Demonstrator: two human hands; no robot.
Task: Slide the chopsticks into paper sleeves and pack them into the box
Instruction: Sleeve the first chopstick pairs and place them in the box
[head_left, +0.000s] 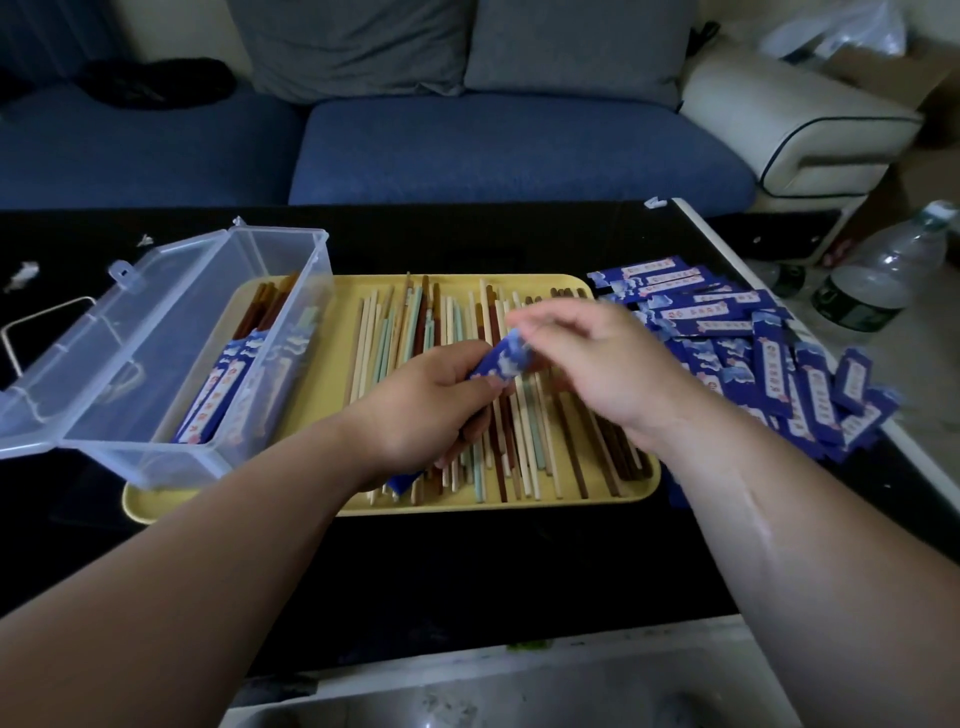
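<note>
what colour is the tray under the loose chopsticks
Pale yellow: the tray shows plainly in the head view.

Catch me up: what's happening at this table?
A person is packing chopsticks. The left hand holds a blue paper sleeve over the yellow tray, and the right hand pinches its upper end. Whether anything is inside it yet can't be seen. Loose chopsticks still cover the tray. The clear box on the left stands open with a few sleeved pairs in it. A pile of empty sleeves lies to the right.

A home living room: blue sofa (467, 150) behind black table (467, 561).
</note>
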